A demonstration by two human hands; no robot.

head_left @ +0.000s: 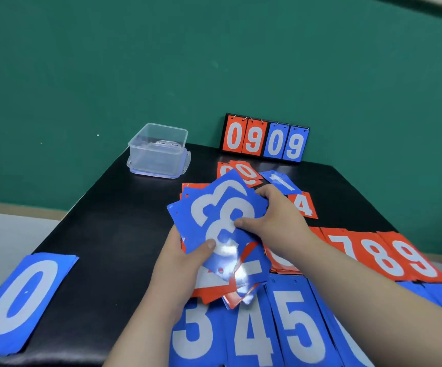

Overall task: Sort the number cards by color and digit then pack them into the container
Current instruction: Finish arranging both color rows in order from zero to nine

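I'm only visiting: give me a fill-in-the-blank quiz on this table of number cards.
The standing scoreboard reads ____.
The 7, 8 and 9 cards at right are ____.
The top cards in the left hand and right hand are ____.
The near-left card shows ____.
Missing: 0909; red; blue; 0.
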